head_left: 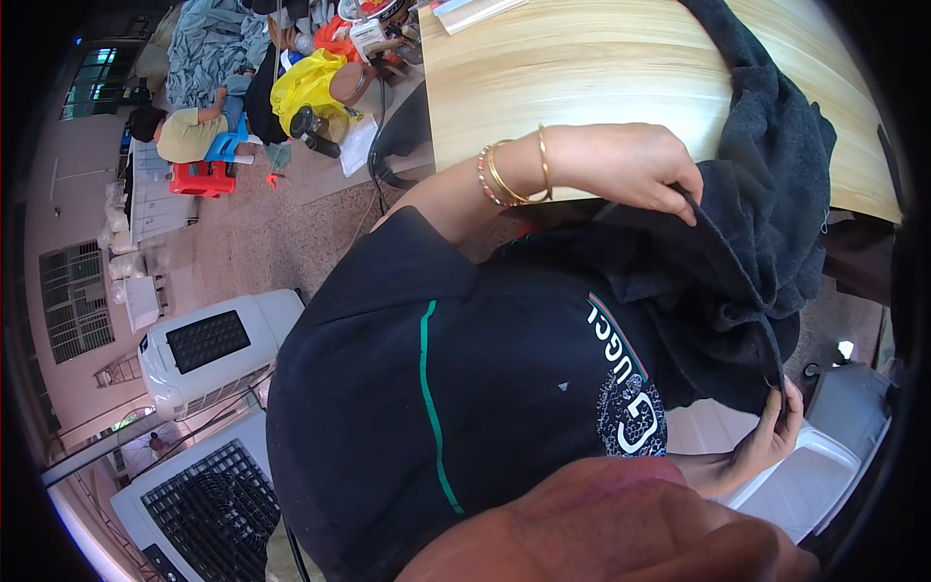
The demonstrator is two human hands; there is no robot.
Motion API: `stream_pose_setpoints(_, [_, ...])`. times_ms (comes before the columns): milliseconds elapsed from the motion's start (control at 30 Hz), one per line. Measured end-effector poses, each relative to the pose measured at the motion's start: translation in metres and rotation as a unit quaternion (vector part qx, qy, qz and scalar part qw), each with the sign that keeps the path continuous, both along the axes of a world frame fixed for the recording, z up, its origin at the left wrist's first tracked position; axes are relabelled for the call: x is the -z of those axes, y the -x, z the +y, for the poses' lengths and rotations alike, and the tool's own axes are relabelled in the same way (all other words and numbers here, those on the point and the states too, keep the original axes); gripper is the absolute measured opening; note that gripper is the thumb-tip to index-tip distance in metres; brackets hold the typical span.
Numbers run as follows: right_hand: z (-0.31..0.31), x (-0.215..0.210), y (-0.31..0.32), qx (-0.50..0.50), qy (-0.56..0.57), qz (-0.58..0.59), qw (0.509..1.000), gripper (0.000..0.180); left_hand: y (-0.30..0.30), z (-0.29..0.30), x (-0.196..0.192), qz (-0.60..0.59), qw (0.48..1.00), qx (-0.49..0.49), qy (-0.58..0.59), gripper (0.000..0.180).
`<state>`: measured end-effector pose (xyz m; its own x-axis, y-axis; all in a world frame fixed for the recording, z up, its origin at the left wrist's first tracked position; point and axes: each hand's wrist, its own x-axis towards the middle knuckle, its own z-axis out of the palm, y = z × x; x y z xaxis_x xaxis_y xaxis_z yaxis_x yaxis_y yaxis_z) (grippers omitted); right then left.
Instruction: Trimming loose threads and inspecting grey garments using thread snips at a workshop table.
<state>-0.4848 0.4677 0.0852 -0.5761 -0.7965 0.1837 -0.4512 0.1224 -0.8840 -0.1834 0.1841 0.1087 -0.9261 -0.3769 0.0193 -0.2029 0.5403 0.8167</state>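
Wooden table [601,68], dark towel [766,213] hanging lengthwise off edge, both hands [630,165] gripping.

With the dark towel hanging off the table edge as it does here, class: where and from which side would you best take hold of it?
Probably along its free hem. The dark towel drapes from the wooden table toward the person. The left hand pinches the upper edge near the table, and the right hand grips the lower corner. Come from the person's side, where the edge hangs loose.
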Motion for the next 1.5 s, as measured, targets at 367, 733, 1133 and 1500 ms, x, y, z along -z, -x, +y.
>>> stream_pose_setpoints(367, [-0.024,-0.026,-0.04,-0.053,0.147,0.209,0.965,0.023,0.049,0.041,0.0,0.228,0.96,-0.007,-0.161,0.021])
stream_pose_setpoints(733, [-0.063,-0.054,-0.1,-0.191,0.113,0.394,0.892,0.032,0.073,0.065,-0.007,0.165,0.979,0.087,-0.081,0.026])
stream_pose_setpoints(1133, [-0.061,-0.036,-0.084,-0.149,0.128,0.26,0.945,0.031,0.071,0.064,0.002,0.219,0.967,0.096,-0.09,0.037])
stream_pose_setpoints(1500, [-0.067,-0.043,-0.085,-0.134,0.107,0.207,0.963,0.028,0.074,0.071,0.02,0.233,0.966,0.023,-0.111,0.03])
